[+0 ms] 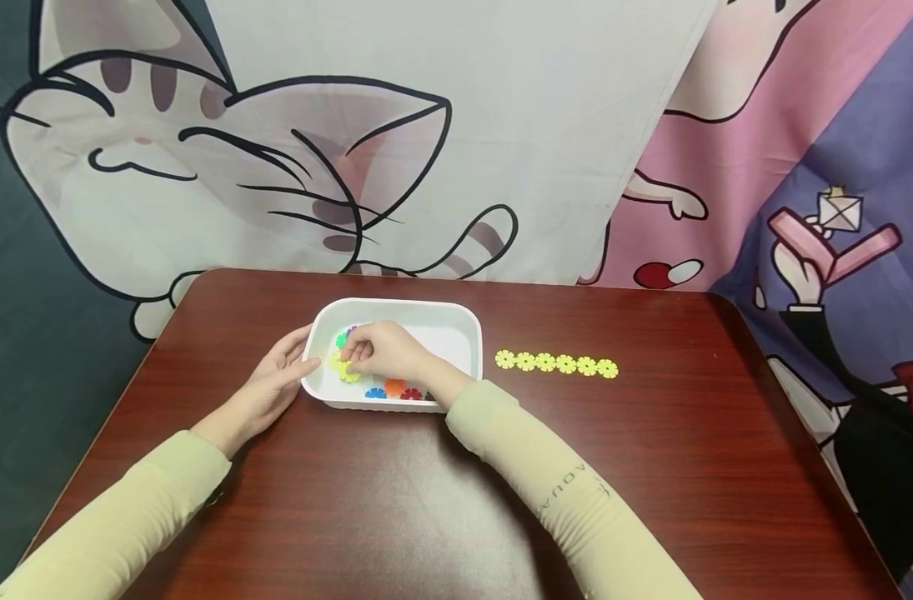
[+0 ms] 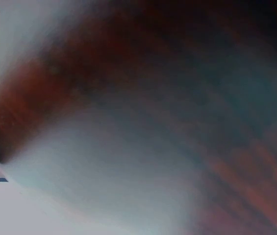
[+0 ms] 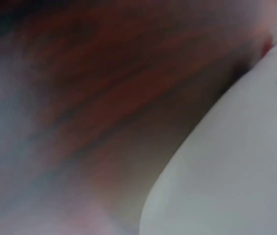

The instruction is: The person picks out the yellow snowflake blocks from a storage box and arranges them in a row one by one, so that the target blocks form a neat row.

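In the head view, a white plastic tray (image 1: 441,329) sits on the table, with several flower-shaped plastic discs at its left end and front. My left hand (image 1: 272,379) holds the tray's left side, thumb at the rim and fingers along the outside. Over the tray, my right hand (image 1: 388,350) bends its fingers down at the yellow flower-shaped discs (image 1: 347,372); I cannot tell if one is pinched. Green (image 1: 341,340), blue (image 1: 376,393), orange (image 1: 394,387) and red (image 1: 411,394) discs lie near it. The wrist views are blurred.
Right of the tray, several yellow flower-shaped discs (image 1: 546,362) form a straight row on the brown wooden table (image 1: 651,467). Behind the table's far edge hangs a cloth (image 1: 546,167) printed with cartoon figures.
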The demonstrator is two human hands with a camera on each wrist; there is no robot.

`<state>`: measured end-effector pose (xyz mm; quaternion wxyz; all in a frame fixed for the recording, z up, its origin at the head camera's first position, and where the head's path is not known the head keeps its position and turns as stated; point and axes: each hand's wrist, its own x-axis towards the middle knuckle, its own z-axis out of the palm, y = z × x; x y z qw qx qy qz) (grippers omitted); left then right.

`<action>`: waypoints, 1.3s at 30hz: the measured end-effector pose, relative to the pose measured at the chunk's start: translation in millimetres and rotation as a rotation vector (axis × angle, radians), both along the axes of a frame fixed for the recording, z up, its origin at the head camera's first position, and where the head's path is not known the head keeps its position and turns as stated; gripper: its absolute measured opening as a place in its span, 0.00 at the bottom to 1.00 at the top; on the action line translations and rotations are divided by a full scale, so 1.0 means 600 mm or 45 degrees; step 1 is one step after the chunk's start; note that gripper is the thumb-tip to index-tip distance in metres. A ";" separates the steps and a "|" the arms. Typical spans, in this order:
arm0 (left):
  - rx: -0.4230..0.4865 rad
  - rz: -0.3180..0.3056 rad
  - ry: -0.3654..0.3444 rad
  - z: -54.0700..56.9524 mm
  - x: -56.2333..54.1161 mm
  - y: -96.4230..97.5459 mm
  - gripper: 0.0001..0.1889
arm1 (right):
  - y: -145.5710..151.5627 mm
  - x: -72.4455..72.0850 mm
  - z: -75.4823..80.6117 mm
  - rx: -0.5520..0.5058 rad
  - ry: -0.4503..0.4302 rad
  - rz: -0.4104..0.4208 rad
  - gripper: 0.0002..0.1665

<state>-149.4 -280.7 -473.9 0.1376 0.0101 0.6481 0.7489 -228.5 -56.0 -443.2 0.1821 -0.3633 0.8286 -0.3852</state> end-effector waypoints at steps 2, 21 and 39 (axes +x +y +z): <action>-0.002 -0.003 -0.001 0.000 0.000 0.000 0.37 | 0.004 0.000 0.004 -0.022 0.005 -0.016 0.05; 0.014 0.031 -0.033 0.001 0.004 0.000 0.38 | 0.083 0.003 0.033 -0.244 -0.022 -0.223 0.07; 0.008 0.031 -0.020 0.000 0.002 0.002 0.37 | 0.226 -0.013 0.056 -0.293 0.020 -0.442 0.05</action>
